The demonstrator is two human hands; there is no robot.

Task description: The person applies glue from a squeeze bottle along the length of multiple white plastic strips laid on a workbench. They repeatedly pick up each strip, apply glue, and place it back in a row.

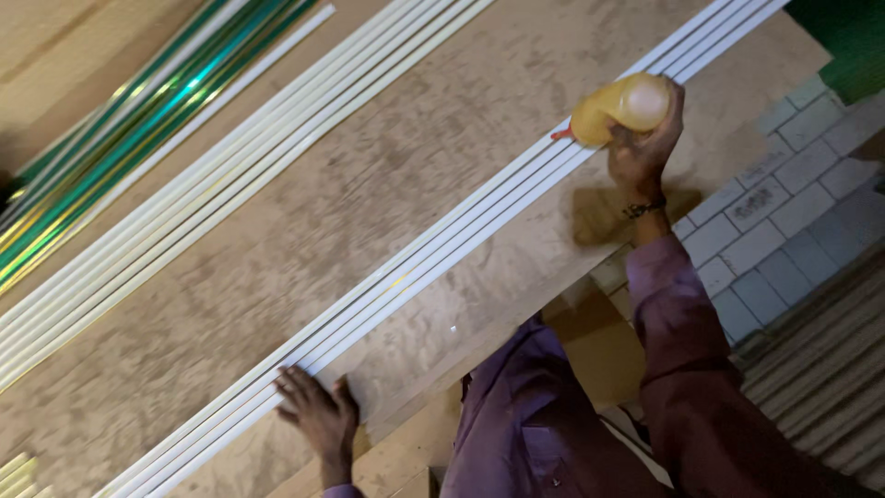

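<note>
The white strips (433, 263) run diagonally across the table (369, 175), close to its near edge; right hand (645, 148) fingers wrap a yellow squeeze bottle (618, 109), nozzle on the strips; left hand (318, 415) presses flat, fingers spread, holding nothing.

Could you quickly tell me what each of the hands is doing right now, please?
Left hand: open, fingers spread flat on the white strips.
Right hand: closed around a yellow squeeze bottle, its nozzle at the strips.
</note>
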